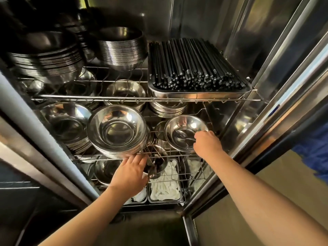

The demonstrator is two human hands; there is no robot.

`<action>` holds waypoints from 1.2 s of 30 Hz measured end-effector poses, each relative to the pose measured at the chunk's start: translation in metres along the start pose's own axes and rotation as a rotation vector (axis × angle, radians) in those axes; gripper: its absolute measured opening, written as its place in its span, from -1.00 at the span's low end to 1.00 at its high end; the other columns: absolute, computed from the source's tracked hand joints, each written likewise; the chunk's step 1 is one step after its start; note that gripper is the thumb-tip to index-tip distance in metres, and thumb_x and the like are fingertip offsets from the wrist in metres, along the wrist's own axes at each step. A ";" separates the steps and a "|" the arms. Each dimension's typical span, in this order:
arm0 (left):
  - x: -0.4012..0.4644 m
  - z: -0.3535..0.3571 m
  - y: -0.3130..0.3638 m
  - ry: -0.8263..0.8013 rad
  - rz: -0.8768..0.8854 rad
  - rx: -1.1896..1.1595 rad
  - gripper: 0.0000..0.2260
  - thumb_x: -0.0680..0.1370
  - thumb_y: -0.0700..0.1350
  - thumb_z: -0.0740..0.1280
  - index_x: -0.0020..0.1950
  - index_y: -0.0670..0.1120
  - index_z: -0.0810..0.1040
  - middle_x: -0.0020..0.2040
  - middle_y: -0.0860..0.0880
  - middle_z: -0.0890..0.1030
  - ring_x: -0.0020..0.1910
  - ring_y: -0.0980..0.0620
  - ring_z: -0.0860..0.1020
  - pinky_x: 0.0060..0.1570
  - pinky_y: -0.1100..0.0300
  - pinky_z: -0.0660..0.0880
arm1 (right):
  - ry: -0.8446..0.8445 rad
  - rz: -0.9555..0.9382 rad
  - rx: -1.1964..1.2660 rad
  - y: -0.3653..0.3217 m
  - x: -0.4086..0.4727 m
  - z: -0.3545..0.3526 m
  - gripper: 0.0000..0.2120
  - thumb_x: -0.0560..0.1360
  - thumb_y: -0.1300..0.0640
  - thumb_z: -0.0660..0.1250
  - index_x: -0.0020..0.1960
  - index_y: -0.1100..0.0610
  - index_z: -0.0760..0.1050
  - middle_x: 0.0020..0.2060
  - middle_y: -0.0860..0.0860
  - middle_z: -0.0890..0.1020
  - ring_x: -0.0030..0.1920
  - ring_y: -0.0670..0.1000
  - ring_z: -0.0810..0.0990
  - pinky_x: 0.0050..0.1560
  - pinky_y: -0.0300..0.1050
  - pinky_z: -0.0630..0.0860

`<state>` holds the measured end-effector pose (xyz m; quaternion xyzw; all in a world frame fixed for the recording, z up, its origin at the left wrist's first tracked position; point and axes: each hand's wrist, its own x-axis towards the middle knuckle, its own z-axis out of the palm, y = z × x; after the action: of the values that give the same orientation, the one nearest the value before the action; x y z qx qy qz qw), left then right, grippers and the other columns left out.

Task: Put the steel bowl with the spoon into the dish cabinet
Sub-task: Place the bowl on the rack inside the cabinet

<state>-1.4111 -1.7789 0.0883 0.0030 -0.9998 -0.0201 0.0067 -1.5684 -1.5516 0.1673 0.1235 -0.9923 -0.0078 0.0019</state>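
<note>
Now right hand point(206, 142) grip holding steel bowl point(184, 133) rim, mouth up; spoon point(184, 137) inside, handle toward hand; left hand point(131, 172) grip wide.

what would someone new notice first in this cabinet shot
A tray of black chopsticks fills the right of the upper wire shelf, with stacked steel bowls to its left. On the middle shelf, the right hand holds a steel bowl with a spoon, while the left hand touches a tilted bowl stack.

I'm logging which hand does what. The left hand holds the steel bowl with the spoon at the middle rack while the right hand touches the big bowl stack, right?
No, the hands are swapped. In the head view the right hand holds the steel bowl with the spoon, and the left hand touches the big bowl stack.
</note>
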 end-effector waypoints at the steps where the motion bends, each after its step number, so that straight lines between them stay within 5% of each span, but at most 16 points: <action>1: -0.003 0.003 -0.001 -0.014 0.006 0.039 -0.24 0.57 0.25 0.15 0.63 -0.05 -0.06 0.61 -0.07 0.17 0.58 -0.10 0.13 0.56 -0.05 0.04 | -0.006 0.011 -0.013 -0.002 -0.001 0.000 -0.79 0.52 0.19 0.34 0.14 0.15 0.62 0.01 0.11 0.64 0.07 0.12 0.56 -0.04 -0.01 0.55; 7: -0.011 0.010 -0.002 -0.034 0.007 0.091 -0.17 0.57 0.25 0.15 0.60 -0.05 -0.29 0.64 -0.10 0.05 0.61 -0.13 0.02 0.55 -0.11 -0.09 | -0.026 0.044 0.001 -0.010 -0.007 -0.001 -0.84 0.51 0.27 0.34 0.04 0.16 0.64 -0.16 0.09 0.61 -0.15 0.10 0.52 -0.19 -0.07 0.52; 11: -0.011 0.009 -0.002 -0.041 0.002 0.072 -0.19 0.58 0.23 0.14 0.60 -0.04 -0.29 0.64 -0.11 0.05 0.61 -0.14 0.02 0.56 -0.12 -0.08 | -0.019 0.016 0.050 -0.016 -0.017 -0.008 -0.86 0.52 0.28 0.28 -0.09 0.14 0.60 -0.21 0.07 0.56 -0.19 0.10 0.53 -0.27 -0.09 0.42; 16: -0.011 0.006 -0.002 -0.046 0.024 0.069 -0.18 0.57 0.23 0.17 0.62 -0.05 -0.24 0.63 -0.12 0.08 0.61 -0.14 0.03 0.57 -0.12 -0.04 | 0.005 -0.068 0.261 -0.018 -0.058 -0.013 -0.79 0.56 0.22 0.23 -0.17 0.07 0.58 -0.25 0.02 0.63 -0.19 0.09 0.62 -0.24 -0.07 0.54; 19: -0.010 0.003 0.001 -0.033 0.013 0.052 -0.18 0.56 0.24 0.19 0.63 -0.06 -0.19 0.63 -0.11 0.09 0.60 -0.14 0.04 0.57 -0.13 -0.02 | 0.015 -0.076 0.414 -0.014 -0.083 -0.010 -0.82 0.57 0.20 0.24 -0.01 0.11 0.63 -0.11 -0.01 0.69 -0.15 0.02 0.65 -0.11 0.01 0.63; 24: -0.008 0.001 0.013 -0.026 -0.034 0.040 -0.20 0.57 0.23 0.20 0.63 -0.13 -0.08 0.59 -0.16 0.17 0.57 -0.20 0.13 0.56 -0.11 0.05 | -0.181 -0.063 0.669 0.000 -0.110 0.012 -0.83 0.56 0.13 0.32 0.07 -0.06 0.63 -0.08 -0.23 0.62 -0.08 -0.11 0.64 -0.21 -0.35 0.45; 27: -0.005 -0.003 0.019 -0.019 -0.054 0.061 -0.23 0.57 0.22 0.19 0.62 -0.14 0.00 0.55 -0.14 0.25 0.52 -0.20 0.21 0.54 -0.09 0.12 | -0.317 -0.017 0.780 0.007 -0.113 0.037 -0.85 0.56 0.12 0.32 0.05 -0.05 0.63 -0.09 -0.23 0.59 -0.15 -0.09 0.66 -0.31 -0.31 0.48; 31: 0.001 -0.007 0.028 -0.015 -0.055 0.141 -0.28 0.57 0.21 0.19 0.61 -0.15 0.09 0.50 -0.14 0.35 0.44 -0.21 0.31 0.46 -0.09 0.23 | -0.431 -0.001 0.811 0.000 -0.100 0.076 -0.77 0.56 0.15 0.30 0.17 0.07 0.63 0.08 -0.01 0.66 0.05 -0.01 0.62 -0.02 -0.13 0.52; 34: 0.002 -0.005 0.033 -0.004 -0.066 0.170 -0.28 0.57 0.21 0.19 0.60 -0.16 0.09 0.49 -0.16 0.37 0.43 -0.19 0.32 0.45 -0.09 0.25 | -0.510 0.043 0.854 -0.015 -0.085 0.103 -0.74 0.56 0.17 0.30 0.21 0.15 0.63 0.13 0.04 0.66 0.07 0.07 0.64 -0.19 -0.24 0.49; 36: 0.003 -0.004 0.034 -0.011 -0.074 0.190 -0.27 0.58 0.21 0.15 0.61 -0.17 0.05 0.48 -0.17 0.37 0.43 -0.19 0.33 0.48 -0.10 0.23 | -0.565 0.104 0.875 -0.026 -0.073 0.116 -0.75 0.56 0.15 0.33 0.19 0.19 0.64 0.13 0.10 0.67 0.06 0.10 0.64 -0.08 -0.13 0.58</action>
<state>-1.4143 -1.7448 0.0932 0.0404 -0.9964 0.0746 0.0003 -1.4917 -1.5576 0.0503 0.0562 -0.8695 0.3745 -0.3172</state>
